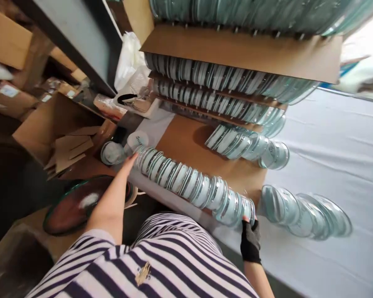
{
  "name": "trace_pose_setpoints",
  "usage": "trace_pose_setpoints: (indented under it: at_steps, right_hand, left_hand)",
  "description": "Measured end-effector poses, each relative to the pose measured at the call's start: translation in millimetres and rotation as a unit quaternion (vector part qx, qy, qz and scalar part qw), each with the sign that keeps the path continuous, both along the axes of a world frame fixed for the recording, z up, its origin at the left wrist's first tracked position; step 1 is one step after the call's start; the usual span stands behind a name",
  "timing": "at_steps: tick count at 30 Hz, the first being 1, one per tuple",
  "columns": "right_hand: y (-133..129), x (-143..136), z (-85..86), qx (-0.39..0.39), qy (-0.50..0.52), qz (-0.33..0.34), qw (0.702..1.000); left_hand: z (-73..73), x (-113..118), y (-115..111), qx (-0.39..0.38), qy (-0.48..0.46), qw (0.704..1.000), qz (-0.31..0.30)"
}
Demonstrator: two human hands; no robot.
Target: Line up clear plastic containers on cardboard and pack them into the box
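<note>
A long row of round glass lids [186,180], nested on edge with pale discs showing between them, lies along the table's near side. My bare left hand [131,160] presses against the row's left end, its fingers mostly hidden. At the right end is my right hand [250,234], in a dark fingerless glove, its fingertips on the last lids. Between them, my two hands clasp the row from both ends. Beyond the left hand, a small glass piece [112,153] and a round white disc [137,140] lie at the table's corner.
Brown cardboard [186,136] lies under the row. Behind it rise stacked lid rows [217,101] with cardboard sheets [245,51] between. A shorter lid row [245,142] and loose lids [304,211] rest rightward. Left are an open carton [56,128] and large glass dish [77,203].
</note>
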State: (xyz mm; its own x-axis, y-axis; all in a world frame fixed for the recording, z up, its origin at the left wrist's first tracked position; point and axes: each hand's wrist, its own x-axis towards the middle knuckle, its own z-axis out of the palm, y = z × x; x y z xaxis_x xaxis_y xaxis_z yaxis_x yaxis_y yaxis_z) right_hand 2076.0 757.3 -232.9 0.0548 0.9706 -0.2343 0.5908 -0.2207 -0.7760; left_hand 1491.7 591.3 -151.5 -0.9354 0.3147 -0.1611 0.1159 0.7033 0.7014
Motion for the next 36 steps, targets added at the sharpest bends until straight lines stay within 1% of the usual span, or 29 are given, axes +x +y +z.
trace_pose_setpoints:
  at_steps: [2,4,6,9,10,11,12,14,15,17,19,21,23,24,25,27,28,29,30,33,35,36]
  right_hand:
    - [14.0,-5.7,12.2,-0.026,-0.020,-0.031,0.999]
    - [27.3,-7.8,22.8,-0.026,-0.049,-0.058,0.997]
    - [35.2,-9.1,31.5,-0.021,-0.079,-0.088,0.993]
    - [33.8,-21.6,42.1,0.011,-0.124,-0.148,0.981]
    - [30.7,-30.2,44.7,0.035,-0.148,-0.153,0.976]
    - [26.8,-40.7,46.9,0.063,-0.184,-0.144,0.970]
    - [22.6,-52.3,48.5,0.087,-0.230,-0.122,0.962]
    - [14.5,-74.7,50.6,0.111,-0.331,-0.057,0.935]
    - [11.3,-83.7,51.3,0.111,-0.373,-0.028,0.921]
    - [7.4,-94.9,53.1,0.098,-0.422,0.002,0.901]
    - [6.4,-98.9,55.7,0.086,-0.443,0.009,0.892]
    - [5.6,-102.5,58.7,0.073,-0.459,-0.010,0.886]
    - [2.2,-112.2,60.8,0.082,-0.474,-0.016,0.876]
    - [-1.0,-120.0,60.9,0.100,-0.480,0.005,0.871]
    - [-5.0,-129.2,60.3,0.124,-0.483,0.046,0.866]
    - [-13.7,-148.4,56.8,0.166,-0.471,0.150,0.853]
    - [-17.4,-156.4,54.4,0.178,-0.461,0.185,0.850]
    - [-20.0,-162.5,52.0,0.183,-0.450,0.200,0.851]
    - [-21.4,-166.4,49.9,0.185,-0.439,0.197,0.857]
    - [-19.4,-168.4,48.2,0.183,-0.412,0.152,0.879]
    - [-18.1,-170.2,51.4,0.184,-0.409,0.136,0.884]
    - [-18.8,-173.9,53.9,0.187,-0.410,0.140,0.882]
  left_hand:
    - [-16.2,-4.0,-6.5,-0.003,-0.063,0.997,-0.052]
    - [-33.3,-7.0,-11.2,-0.005,-0.107,0.989,-0.102]
    - [-49.9,-10.1,-15.0,0.000,-0.134,0.981,-0.144]
    - [-68.6,-10.4,-17.5,0.056,-0.107,0.976,-0.180]
    - [-72.2,-9.1,-17.4,0.079,-0.086,0.975,-0.190]
    - [-74.4,-7.2,-16.9,0.101,-0.065,0.973,-0.199]
    - [-75.4,-5.2,-16.2,0.116,-0.052,0.970,-0.209]
    - [-75.1,-1.4,-14.3,0.132,-0.056,0.964,-0.224]
    - [-74.5,0.0,-13.4,0.139,-0.066,0.962,-0.227]
    - [-73.9,1.8,-12.1,0.156,-0.082,0.958,-0.226]
    - [-74.5,2.6,-11.3,0.173,-0.084,0.955,-0.224]
    - [-75.8,2.8,-11.0,0.182,-0.089,0.954,-0.221]
    - [-76.9,3.0,-10.7,0.182,-0.098,0.954,-0.217]
    - [-77.1,3.2,-10.5,0.181,-0.102,0.954,-0.216]
    - [-77.2,3.4,-10.2,0.181,-0.105,0.954,-0.216]
    - [-76.7,3.9,-9.7,0.184,-0.105,0.953,-0.216]
    - [-76.2,4.3,-9.4,0.186,-0.103,0.953,-0.214]
    - [-75.6,4.6,-9.2,0.187,-0.101,0.954,-0.211]
    - [-75.0,4.9,-9.1,0.185,-0.100,0.955,-0.210]
    - [-73.1,5.8,-8.8,0.167,-0.100,0.958,-0.208]
    - [-72.3,6.3,-8.4,0.159,-0.102,0.959,-0.211]
    - [-72.0,6.5,-8.1,0.159,-0.104,0.959,-0.211]
